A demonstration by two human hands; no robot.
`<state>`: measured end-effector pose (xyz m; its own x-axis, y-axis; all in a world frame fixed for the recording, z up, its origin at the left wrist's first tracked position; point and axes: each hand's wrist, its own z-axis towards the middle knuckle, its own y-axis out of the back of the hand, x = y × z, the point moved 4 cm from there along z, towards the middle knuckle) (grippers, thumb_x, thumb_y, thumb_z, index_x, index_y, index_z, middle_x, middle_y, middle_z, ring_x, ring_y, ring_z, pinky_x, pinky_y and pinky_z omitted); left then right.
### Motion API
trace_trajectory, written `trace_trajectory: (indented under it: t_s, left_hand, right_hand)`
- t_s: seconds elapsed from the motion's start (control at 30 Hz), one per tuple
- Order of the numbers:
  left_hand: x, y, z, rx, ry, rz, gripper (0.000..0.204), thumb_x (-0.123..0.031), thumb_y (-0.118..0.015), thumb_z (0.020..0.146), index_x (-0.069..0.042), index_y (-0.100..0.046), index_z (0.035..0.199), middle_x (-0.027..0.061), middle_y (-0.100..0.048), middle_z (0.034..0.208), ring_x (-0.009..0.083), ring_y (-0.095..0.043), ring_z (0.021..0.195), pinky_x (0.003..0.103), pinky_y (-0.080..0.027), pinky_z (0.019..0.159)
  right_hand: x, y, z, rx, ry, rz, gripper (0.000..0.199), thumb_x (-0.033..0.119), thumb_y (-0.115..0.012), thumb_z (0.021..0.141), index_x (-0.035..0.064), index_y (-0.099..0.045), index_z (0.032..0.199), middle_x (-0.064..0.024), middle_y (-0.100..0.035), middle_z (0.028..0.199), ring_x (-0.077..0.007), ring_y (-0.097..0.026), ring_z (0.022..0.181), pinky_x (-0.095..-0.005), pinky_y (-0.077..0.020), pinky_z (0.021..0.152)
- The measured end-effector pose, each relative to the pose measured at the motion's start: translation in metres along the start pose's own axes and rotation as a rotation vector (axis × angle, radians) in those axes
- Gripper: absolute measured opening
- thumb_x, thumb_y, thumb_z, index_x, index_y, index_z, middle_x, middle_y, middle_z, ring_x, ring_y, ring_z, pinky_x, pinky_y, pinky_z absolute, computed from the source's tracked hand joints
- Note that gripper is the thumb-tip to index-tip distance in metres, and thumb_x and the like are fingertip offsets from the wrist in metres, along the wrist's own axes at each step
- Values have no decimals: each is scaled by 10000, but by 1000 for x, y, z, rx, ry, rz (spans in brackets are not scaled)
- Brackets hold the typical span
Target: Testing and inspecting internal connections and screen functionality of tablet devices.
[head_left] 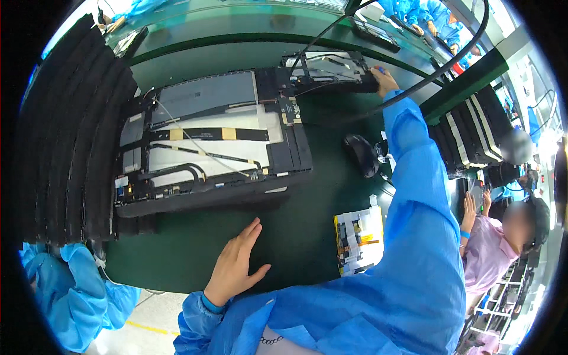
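Note:
My left hand (pixel 236 260) hovers over the near edge of the green table, fingers stretched out and thumb apart, with nothing in it. Reaching far forward, my right hand (pixel 385 80) has its fingers curled at the right end of a black-framed device housing (pixel 332 66) with a silvery inside. In front of me lies a larger opened tablet-like device (pixel 207 142), showing grey battery panels, black flat cables and a small circuit board. It rests on black padding. A battery pack (pixel 360 239) with yellow edges and clear tape lies beneath my right arm.
Tall black foam trays (pixel 71 136) are stacked at the left. A black mouse (pixel 360 155) sits right of the device. A black cable (pixel 438 77) arches past my right arm. More black trays (pixel 473 130) stand beyond a green post. Co-workers (pixel 491 254) are around.

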<state>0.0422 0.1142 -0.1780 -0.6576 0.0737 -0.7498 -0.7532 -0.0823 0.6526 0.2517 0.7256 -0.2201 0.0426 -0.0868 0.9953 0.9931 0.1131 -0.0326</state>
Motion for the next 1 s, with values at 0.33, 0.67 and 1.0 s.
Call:
trace_trajectory:
  t_s: [0.33, 0.67, 1.0]
  left_hand:
    - [1, -11, 10, 115, -74, 132, 755, -161, -692, 712, -70, -334, 1370, 136, -374, 1386, 320, -443, 1181, 420, -352, 987]
    - [7, -12, 3, 28, -47, 31, 748, -145, -673, 721, -79, -324, 1379, 129, -365, 1394, 335, -431, 1190, 424, -358, 991]
    - [-19, 93, -18, -707, -168, 63, 569, -97, -614, 761, 28, -410, 1278, 208, -444, 1306, 324, -463, 1158, 386, -366, 976]
  right_hand:
    - [115, -4, -139, 618, 307, -802, 374, 360, -569, 895, 39, -448, 1046, -151, -546, 1158, -241, -479, 1164, -338, -347, 984]
    - [67, 35, -188, 384, 367, -1126, 350, 234, -436, 959, 42, -417, 1251, -131, -479, 1168, -268, -439, 1117, -407, -343, 990]
    - [78, -90, -294, 839, 832, -1176, 439, 118, -538, 849, 58, -365, 1248, -158, -529, 1214, -373, -482, 1112, -544, -256, 1032]
